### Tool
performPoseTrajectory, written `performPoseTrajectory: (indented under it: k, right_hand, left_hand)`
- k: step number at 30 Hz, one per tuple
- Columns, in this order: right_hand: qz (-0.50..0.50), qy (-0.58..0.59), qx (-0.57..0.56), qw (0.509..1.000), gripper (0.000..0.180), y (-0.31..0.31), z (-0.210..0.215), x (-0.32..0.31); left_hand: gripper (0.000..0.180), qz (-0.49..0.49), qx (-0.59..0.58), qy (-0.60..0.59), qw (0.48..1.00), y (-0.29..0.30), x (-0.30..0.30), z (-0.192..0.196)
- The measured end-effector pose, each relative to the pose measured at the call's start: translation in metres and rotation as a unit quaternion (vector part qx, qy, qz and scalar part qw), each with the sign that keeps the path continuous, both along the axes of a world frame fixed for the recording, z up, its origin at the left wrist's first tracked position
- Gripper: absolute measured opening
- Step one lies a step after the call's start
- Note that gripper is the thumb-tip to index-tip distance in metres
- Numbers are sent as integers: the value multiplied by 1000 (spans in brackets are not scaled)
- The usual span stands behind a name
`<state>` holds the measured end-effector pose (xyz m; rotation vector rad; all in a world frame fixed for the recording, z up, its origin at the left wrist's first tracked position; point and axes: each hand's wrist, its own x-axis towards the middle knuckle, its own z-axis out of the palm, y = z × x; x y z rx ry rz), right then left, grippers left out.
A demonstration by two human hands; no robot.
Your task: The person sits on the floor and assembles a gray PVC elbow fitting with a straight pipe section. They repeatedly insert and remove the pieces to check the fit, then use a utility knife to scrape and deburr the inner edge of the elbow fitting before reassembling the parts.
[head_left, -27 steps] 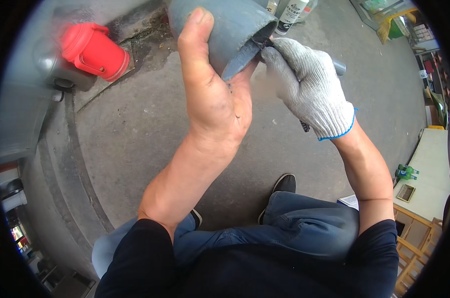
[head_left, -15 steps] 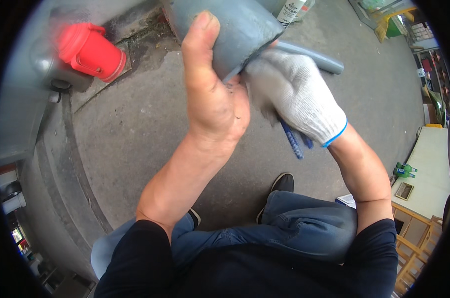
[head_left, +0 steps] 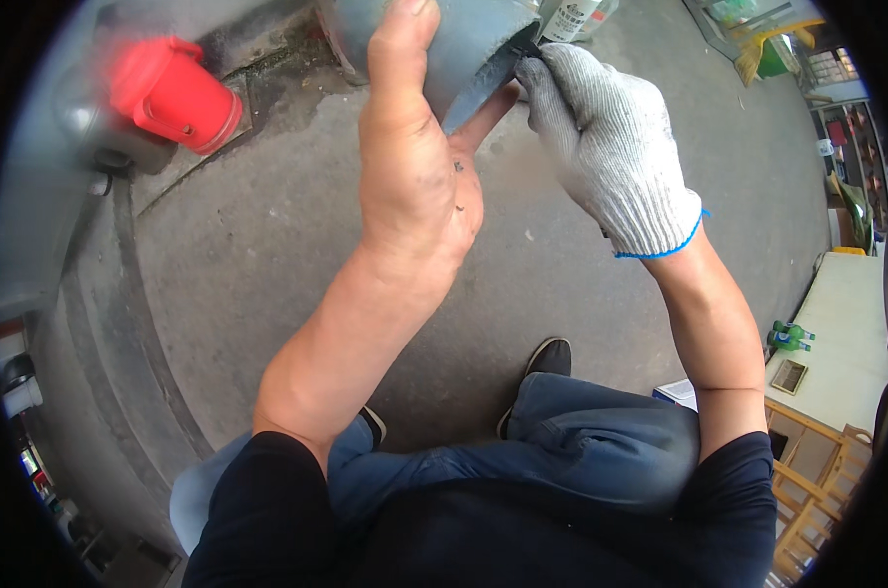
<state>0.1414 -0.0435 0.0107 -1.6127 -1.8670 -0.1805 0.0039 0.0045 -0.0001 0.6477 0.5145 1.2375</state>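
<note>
The person's left hand [head_left: 414, 167] grips a gray pipe [head_left: 468, 39] at the top of the view, the thumb laid along its outer side and another finger showing below its open end. The pipe is tilted, its opening turned toward the right, and part of it runs out of view. The right hand [head_left: 620, 147], in a pale knit glove with a blue edge, pinches a small dark tool [head_left: 525, 48] between thumb and fingers, close together, at the pipe's opening. The tool is mostly hidden, so its full shape cannot be told. Dark specks [head_left: 459, 168] lie on the left wrist.

A white bottle [head_left: 567, 20] stands just beyond the pipe. To the left, well apart from the hands, is a red jug [head_left: 184, 103]. On the right, green bottles [head_left: 788, 337] lie on a pale table [head_left: 845, 314], near a wooden frame [head_left: 806, 490].
</note>
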Motion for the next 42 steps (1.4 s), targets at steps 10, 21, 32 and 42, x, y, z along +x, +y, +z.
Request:
performPoseTrajectory:
  k: [10,21,32,42]
  right_hand:
    - [5,90,-44,995,15,-8,-7,-7]
    - [27,407,-328,852,35,-18,26,-26]
    - [0,117,-94,989,19,-8,-5,-13]
    - [16,451,-369,813,36,-18,13,-25]
  left_hand:
    - [64,4,-10,-12,1000,-5,0,-6]
    - [60,-38,27,-43,998,-2,-6,-5]
    - [61,8,-16,-3,1000,-3,-3,0]
    - [60,-65,31,-25,997,-1,-4,-10]
